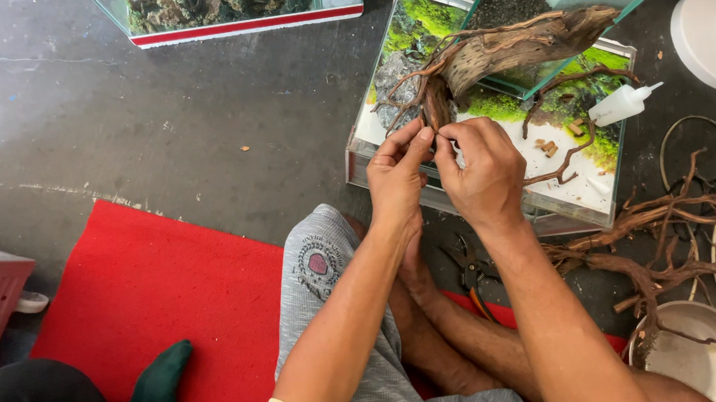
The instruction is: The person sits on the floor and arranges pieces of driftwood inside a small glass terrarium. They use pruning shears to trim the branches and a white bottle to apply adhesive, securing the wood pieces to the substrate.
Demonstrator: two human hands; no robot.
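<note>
Knees and lap: the person's grey patterned shorts (332,312) and bare shins fill the bottom of the view, over a red mat (154,291) on the dark floor (117,117).
Left hand: the left hand (397,177) is up at the near edge of the glass tank, fingers pinched closed on the thin lower end of the driftwood.
Right hand: the right hand (484,175) sits just beside it, knuckles up, fingertips closed on that same spot; the two hands touch.
Driftwood: the driftwood piece (515,47) lies tilted across the tank, thick end toward the far right corner, thin roots fanning down to the hands.
Tank: the glass tank (372,162) holds green moss, grey stone and pale sand.
Bottle: a small white squeeze bottle (620,105) rests at the tank's right edge.
Pliers: pliers (469,269) lie on the floor between shin and tank.
Loose branches: a tangle of spare branches (671,238) sprawls to the right, above a metal bowl (705,357).
Second tank: another red-rimmed tank (236,12) stands well apart, at the far left.
</note>
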